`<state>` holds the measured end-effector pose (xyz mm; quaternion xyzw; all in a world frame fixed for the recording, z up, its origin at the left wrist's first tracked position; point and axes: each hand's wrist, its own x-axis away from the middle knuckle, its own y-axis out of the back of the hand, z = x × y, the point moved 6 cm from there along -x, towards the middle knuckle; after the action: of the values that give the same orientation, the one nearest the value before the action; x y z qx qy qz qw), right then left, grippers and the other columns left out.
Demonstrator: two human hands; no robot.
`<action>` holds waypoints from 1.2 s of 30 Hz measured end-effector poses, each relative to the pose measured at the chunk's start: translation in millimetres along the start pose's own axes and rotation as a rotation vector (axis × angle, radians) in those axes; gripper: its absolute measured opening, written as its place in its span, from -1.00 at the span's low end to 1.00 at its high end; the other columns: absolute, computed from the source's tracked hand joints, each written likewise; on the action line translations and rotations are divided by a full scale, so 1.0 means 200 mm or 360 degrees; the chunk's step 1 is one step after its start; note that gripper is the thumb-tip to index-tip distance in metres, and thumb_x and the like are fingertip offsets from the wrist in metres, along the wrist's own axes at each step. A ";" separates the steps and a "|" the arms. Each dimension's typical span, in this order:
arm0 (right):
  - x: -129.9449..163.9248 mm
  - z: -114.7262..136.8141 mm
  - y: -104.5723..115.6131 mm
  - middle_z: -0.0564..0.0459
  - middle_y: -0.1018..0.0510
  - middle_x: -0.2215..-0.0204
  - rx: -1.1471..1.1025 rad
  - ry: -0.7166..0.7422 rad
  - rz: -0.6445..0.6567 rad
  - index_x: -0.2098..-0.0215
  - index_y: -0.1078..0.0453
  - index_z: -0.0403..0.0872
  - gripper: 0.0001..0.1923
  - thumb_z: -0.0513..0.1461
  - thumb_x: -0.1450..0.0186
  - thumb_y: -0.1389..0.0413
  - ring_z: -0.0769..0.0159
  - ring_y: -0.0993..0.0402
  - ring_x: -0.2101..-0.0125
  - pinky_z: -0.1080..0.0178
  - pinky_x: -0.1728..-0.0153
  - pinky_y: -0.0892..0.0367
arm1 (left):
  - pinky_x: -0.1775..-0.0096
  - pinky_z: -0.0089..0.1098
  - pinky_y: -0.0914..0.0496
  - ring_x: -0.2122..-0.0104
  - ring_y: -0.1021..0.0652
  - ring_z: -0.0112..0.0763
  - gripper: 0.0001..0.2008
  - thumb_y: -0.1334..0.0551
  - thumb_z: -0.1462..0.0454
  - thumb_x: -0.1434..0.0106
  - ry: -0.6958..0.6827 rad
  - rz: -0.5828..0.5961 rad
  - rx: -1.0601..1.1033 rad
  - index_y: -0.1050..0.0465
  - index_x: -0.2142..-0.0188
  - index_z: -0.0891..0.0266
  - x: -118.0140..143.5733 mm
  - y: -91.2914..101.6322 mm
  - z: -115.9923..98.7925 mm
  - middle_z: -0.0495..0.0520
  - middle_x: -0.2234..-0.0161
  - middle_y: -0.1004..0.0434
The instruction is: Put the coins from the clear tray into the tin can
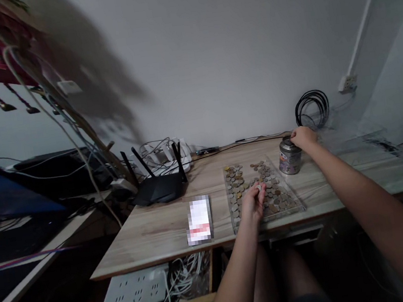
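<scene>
Near the front-left corner of the worktop (pixel 149 233), a white rectangle (pixel 200 216) lies behind pixelation, its print unreadable. To its right, reaching the front edge, a shallow clear tray (pixel 285 212) carries scattered coins (pixel 234 184); it looks stiff and crackable, best taken by opposite sides. The coins should prove hard and slick, light singly but weighty together; lying flat, they are best pinched by their rims. Above them, the left hand (pixel 253 204) is closed on a coin (pixel 259 188) at its fingertips; any more in the palm are hidden. Just beyond the tray's right side, nearer the back edge, stands a tin (pixel 290 161), likely rigid and best steadied around its sides. The right hand (pixel 304 137) covers part of its top; whether the fingers grip anything cannot be told.
</scene>
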<state>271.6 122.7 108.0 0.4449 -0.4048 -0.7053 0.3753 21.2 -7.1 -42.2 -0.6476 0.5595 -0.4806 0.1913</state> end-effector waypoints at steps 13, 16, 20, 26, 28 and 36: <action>0.92 0.52 -0.31 0.02 -0.45 0.27 -0.0316 0.1103 0.0484 0.23 -0.48 0.02 -0.74 -0.14 -0.24 0.02 0.33 -0.35 0.33 0.32 0.36 -0.18 | 0.42 -0.40 -0.49 0.46 -0.55 -0.36 -0.75 0.01 0.35 -0.23 0.0078 -0.0033 0.0279 -0.42 0.31 0.43 -0.05 0.04 0.02 0.17 0.51 -0.49; 0.94 0.53 -0.36 0.01 -0.45 0.30 -0.0354 0.1029 0.0499 0.30 -0.46 -0.05 -0.80 -0.16 -0.18 -0.05 0.35 -0.35 0.36 0.34 0.41 -0.15 | 0.41 -0.41 -0.48 0.48 -0.52 -0.40 -0.71 0.04 0.34 -0.25 0.0091 -0.0051 0.0268 -0.42 0.31 0.44 -0.04 0.04 0.02 0.21 0.47 -0.50; 0.81 0.50 -0.35 0.06 -0.49 0.47 -0.0597 0.0963 0.0616 0.38 -0.41 -0.10 -0.87 -0.24 -0.08 -0.12 0.38 -0.36 0.45 0.37 0.46 -0.16 | 0.38 -0.39 -0.48 0.39 -0.54 -0.34 -0.67 0.05 0.32 -0.25 0.0118 -0.0001 0.0180 -0.41 0.21 0.50 -0.04 0.04 0.02 0.32 0.34 -0.52; 0.19 0.17 0.05 -0.02 -0.54 0.44 -0.0580 0.0336 -0.0153 0.35 -0.47 -0.12 -0.79 -0.19 -0.11 -0.09 0.32 -0.41 0.42 0.35 0.41 -0.22 | 0.37 -0.37 -0.49 0.13 -0.51 -0.14 -0.62 0.05 0.31 -0.24 0.0174 0.0117 0.0167 -0.33 0.06 0.52 -0.03 0.03 0.02 0.44 0.11 -0.44; 0.03 0.08 0.10 -0.06 -0.55 0.41 -0.0329 0.0187 -0.0177 0.39 -0.49 -0.12 -0.81 -0.20 -0.06 -0.14 0.26 -0.42 0.38 0.32 0.40 -0.23 | 0.37 -0.37 -0.50 0.10 -0.50 -0.13 -0.62 0.05 0.31 -0.24 0.0181 0.0112 0.0162 -0.32 0.03 0.50 -0.03 0.04 0.02 0.44 0.07 -0.41; -0.02 0.01 -0.04 -0.03 -0.53 0.35 -0.0016 -0.0016 0.0007 0.39 -0.52 0.00 -0.83 -0.17 -0.04 -0.15 0.23 -0.41 0.33 0.29 0.40 -0.23 | 0.38 -0.39 -0.49 0.12 -0.51 -0.15 -0.62 0.04 0.32 -0.23 0.0153 0.0102 0.0141 -0.32 0.03 0.48 -0.02 0.03 0.01 0.42 0.07 -0.42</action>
<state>268.7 129.5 101.6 0.4385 -0.4041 -0.7087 0.3770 20.0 -5.6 -49.9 -0.5963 0.5667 -0.5291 0.2081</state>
